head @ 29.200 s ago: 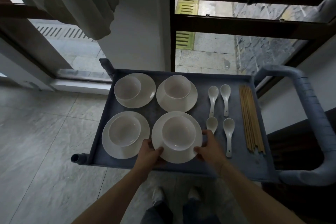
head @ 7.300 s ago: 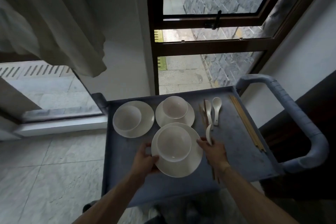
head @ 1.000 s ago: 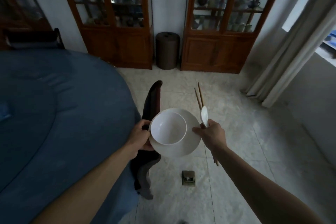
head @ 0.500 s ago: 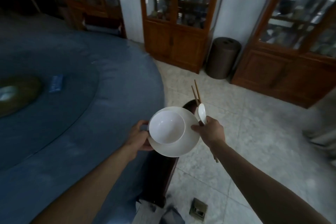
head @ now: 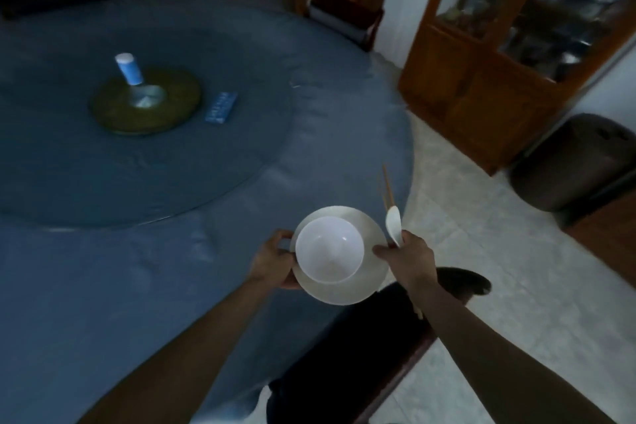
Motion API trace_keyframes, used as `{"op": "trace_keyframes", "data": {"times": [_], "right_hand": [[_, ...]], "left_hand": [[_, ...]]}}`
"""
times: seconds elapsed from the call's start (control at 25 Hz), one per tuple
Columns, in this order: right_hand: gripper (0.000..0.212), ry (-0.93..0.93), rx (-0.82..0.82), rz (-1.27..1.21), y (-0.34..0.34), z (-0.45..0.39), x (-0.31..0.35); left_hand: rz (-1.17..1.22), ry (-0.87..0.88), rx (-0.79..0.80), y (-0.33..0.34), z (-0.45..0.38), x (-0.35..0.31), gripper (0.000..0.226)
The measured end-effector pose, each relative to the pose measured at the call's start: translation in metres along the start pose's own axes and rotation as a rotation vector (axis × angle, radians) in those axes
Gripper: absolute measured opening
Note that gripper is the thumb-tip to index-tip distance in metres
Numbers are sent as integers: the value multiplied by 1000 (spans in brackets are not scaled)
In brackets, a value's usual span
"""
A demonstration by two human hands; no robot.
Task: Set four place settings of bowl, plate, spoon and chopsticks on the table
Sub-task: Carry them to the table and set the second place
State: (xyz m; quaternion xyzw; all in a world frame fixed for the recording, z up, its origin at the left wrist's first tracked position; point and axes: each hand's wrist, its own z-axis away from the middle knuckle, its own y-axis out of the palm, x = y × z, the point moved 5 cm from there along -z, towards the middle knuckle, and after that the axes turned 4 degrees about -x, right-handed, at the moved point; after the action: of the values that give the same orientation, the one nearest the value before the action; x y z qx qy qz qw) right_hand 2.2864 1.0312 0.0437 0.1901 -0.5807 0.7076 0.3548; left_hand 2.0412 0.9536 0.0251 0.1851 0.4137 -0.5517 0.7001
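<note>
I carry a white plate [head: 370,277] with a white bowl [head: 328,253] sitting on it, above the near right edge of the round table [head: 137,268] with its blue cloth. My left hand [head: 275,262] grips the plate's left rim. My right hand [head: 407,256] holds the right rim together with a white spoon [head: 394,222] and a pair of wooden chopsticks [head: 388,188] that point away from me.
A glass turntable [head: 206,155] covers the table's middle, bearing a green disc [head: 148,103] with a blue-and-white cup [head: 129,69] and a blue packet [head: 221,107]. A dark chair [head: 361,348] stands below my arms. Wooden cabinets [head: 481,79] and a brown bin [head: 574,165] stand at the right.
My view has swung left towards the table. The plate, bowl, spoon and chopsticks stay in the same grip and now hang over the table's edge instead of the floor.
</note>
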Motion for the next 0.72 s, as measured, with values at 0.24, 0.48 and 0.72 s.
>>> {"op": "trace_keyframes", "data": {"times": [0.24, 0.48, 0.72], "right_hand": [[20, -90, 197, 31, 71, -31, 31], [14, -178, 437, 14, 140, -53, 41], [12, -237, 612, 55, 175, -79, 31]], "left_hand": [[100, -86, -179, -41, -14, 32, 48], [202, -167, -394, -55, -17, 74, 48], [217, -231, -594, -39, -22, 92, 46]]}}
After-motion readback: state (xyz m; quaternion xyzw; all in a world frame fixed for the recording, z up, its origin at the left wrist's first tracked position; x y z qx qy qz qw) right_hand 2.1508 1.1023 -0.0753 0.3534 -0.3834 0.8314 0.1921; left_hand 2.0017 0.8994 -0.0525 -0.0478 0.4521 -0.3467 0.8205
